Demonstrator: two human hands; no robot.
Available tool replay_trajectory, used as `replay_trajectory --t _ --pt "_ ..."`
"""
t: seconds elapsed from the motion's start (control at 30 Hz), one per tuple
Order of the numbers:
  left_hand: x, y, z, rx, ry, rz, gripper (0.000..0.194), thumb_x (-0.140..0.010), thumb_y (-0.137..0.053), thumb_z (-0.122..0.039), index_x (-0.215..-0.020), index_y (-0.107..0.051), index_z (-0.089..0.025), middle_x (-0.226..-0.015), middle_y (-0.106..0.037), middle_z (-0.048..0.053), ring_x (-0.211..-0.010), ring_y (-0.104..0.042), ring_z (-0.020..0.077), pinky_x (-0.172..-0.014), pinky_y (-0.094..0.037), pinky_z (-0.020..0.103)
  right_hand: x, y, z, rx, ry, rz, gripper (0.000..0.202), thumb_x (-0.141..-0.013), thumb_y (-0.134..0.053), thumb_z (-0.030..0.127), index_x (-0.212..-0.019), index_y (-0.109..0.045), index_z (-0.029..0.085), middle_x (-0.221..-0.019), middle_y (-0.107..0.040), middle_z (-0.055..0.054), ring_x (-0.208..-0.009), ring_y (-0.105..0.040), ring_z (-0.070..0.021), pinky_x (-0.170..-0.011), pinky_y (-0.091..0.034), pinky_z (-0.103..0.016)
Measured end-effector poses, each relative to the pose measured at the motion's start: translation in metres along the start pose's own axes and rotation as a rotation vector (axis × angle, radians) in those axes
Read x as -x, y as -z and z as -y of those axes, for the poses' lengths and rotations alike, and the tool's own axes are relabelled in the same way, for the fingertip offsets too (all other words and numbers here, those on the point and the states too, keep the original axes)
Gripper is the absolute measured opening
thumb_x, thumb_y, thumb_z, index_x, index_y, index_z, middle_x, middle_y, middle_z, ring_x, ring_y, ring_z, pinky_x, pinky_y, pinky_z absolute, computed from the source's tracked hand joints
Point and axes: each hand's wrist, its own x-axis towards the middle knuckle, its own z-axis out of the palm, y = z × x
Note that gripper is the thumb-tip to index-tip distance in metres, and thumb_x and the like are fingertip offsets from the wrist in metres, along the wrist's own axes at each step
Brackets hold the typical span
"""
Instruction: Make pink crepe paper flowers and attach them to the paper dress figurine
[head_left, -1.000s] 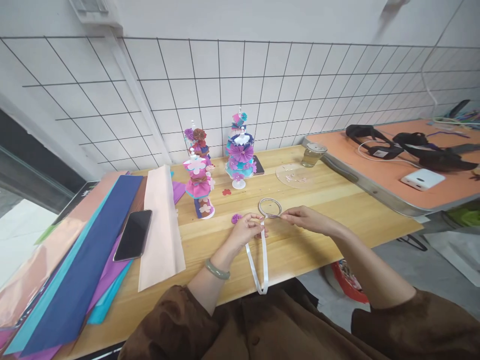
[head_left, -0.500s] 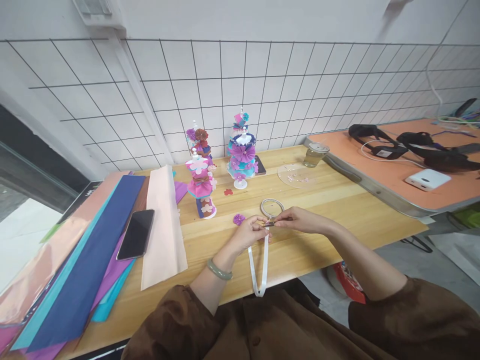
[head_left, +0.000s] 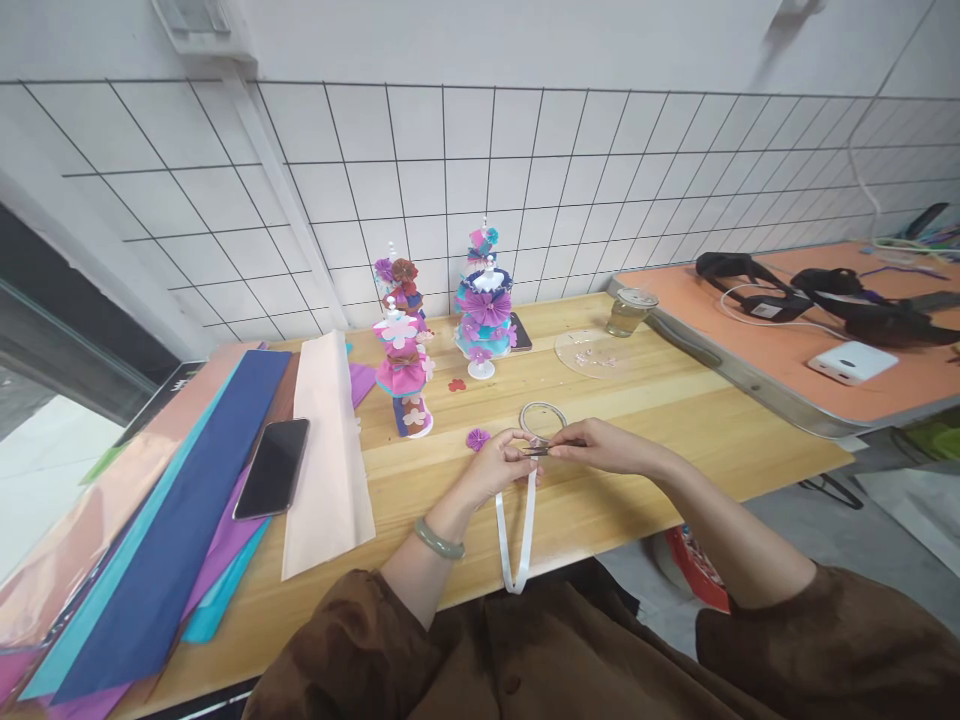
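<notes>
Near the table's front edge, my left hand [head_left: 504,462] pinches a white ribbon [head_left: 528,535], which hangs below it in a loop over the edge. My right hand [head_left: 589,445] is closed on tweezers [head_left: 549,450], whose tips reach the ribbon end at my left fingers. What lies between the tips is too small to tell. Just behind my hands lies a ring-shaped roll [head_left: 524,415] on the wood. A purple paper flower [head_left: 478,439] rests to the left of my left fingers.
Small decorated dress stands [head_left: 401,372] [head_left: 487,310] are at the back. Coloured paper sheets [head_left: 172,520] and a phone [head_left: 271,468] lie left. A clear disc [head_left: 589,355] with tiny pieces and a lidded cup [head_left: 628,312] are back right, beside an orange table [head_left: 780,350].
My right hand and the tweezers have shifted very slightly, the tweezers now lying more level at my left fingertips. My left hand holds the ribbon as before.
</notes>
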Motion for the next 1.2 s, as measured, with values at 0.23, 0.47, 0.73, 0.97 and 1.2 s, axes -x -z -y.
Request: replay_trajectory --t 0.23,0.47,0.73,0.97,1.2 --pt "0.0 -0.002 -0.002 0.04 -0.01 -0.025 0.065 -0.065 -0.066 -0.03 -0.121 -0.033 -0.018 -0.067 -0.065 0.003 -0.06 -0.061 0.0134 -0.062 -0.044 0.027 0.006 -0.007 -0.005 0.015 0.041 -0.101 0.04 -0.079 -0.041 0.048 -0.091 -0.066 0.018 -0.081 -0.065 -0.005 -0.071 -0.055 -0.0189 -0.064 -0.04 -0.029" --pt "0.0 -0.001 -0.001 0.052 -0.003 -0.057 0.082 -0.064 -0.067 -0.026 -0.131 -0.02 -0.022 -0.07 -0.065 0.003 -0.063 -0.062 0.0146 -0.062 -0.044 0.027 0.012 -0.023 -0.009 -0.026 0.107 -0.319 0.038 -0.079 -0.046 0.045 -0.104 -0.061 0.021 -0.099 -0.063 -0.008 -0.088 -0.057 -0.0227 -0.075 -0.043 -0.033" --pt "0.0 0.002 -0.001 -0.13 0.054 -0.175 0.08 -0.066 -0.063 -0.023 -0.132 -0.018 -0.02 -0.066 -0.059 -0.001 -0.054 -0.057 0.011 -0.06 -0.045 0.025 0.028 -0.037 -0.052 0.164 -0.02 -0.464 0.038 -0.082 -0.042 0.044 -0.104 -0.06 0.019 -0.101 -0.063 -0.011 -0.091 -0.058 -0.0255 -0.079 -0.044 -0.038" --pt "0.018 0.008 -0.026 -0.515 -0.135 -0.423 0.048 -0.066 -0.061 -0.024 -0.114 -0.052 -0.024 -0.087 -0.059 0.005 -0.081 -0.055 0.0174 -0.081 -0.04 0.031 0.032 -0.052 -0.078 0.42 0.087 -0.496 0.031 -0.082 -0.044 0.039 -0.101 -0.061 0.023 -0.096 -0.06 -0.011 -0.089 -0.056 -0.0257 -0.077 -0.045 -0.04" --pt "0.04 0.01 -0.068 0.004 -0.052 -0.272 0.028 -0.065 -0.063 -0.018 -0.093 -0.059 -0.016 -0.102 -0.058 0.01 -0.09 -0.055 0.0183 -0.077 -0.042 0.029 0.009 -0.046 -0.017 0.035 0.173 -0.638 0.032 -0.08 -0.046 0.04 -0.104 -0.059 0.023 -0.103 -0.058 -0.01 -0.097 -0.053 -0.0248 -0.082 -0.044 -0.04"
